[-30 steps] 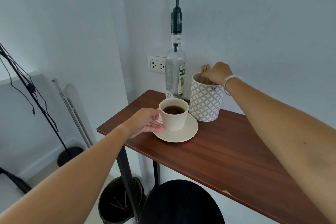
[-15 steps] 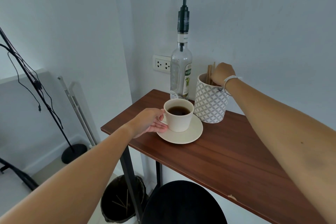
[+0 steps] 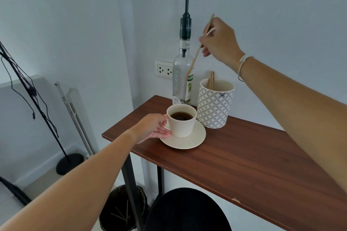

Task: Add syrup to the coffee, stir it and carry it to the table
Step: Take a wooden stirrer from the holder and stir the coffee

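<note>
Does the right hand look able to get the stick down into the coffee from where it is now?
Probably yes. The right hand holds the stick above the cup, whose mouth is open and uncovered, while the left hand steadies the handle off to one side.

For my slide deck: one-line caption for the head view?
Right hand lifts a wooden stirrer above the patterned holder; left hand steadies the coffee cup.
</note>
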